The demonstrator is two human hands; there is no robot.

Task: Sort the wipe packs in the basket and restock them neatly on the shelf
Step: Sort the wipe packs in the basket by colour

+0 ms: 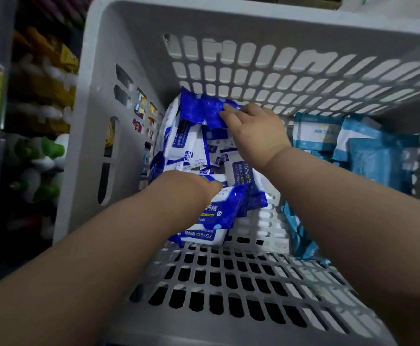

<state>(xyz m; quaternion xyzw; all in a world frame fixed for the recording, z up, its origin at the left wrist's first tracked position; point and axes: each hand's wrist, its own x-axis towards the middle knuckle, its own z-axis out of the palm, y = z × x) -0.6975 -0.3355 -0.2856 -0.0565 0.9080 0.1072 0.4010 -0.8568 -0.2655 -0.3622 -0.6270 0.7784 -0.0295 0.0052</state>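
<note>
Sorting looks approx. done in basket (pixel 229 283) (dark-blue alcohol wipe packs (pixel 191 146) left, light-blue packs (pixel 369 151) right), shelving pending; right hand (pixel 256 131) pinches far dark-blue pack (pixel 204 111), left hand (pixel 191 188) grip unclear.

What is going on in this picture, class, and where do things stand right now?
A person has both hands inside a grey basket. The right hand pinches a dark blue pack at the far end of a heap of blue-and-white alcohol wipe packs. The left hand reaches into the near end of that heap, its fingers hidden. Light blue packs lie apart on the basket's right side. All the packs in view are in the basket.
</note>
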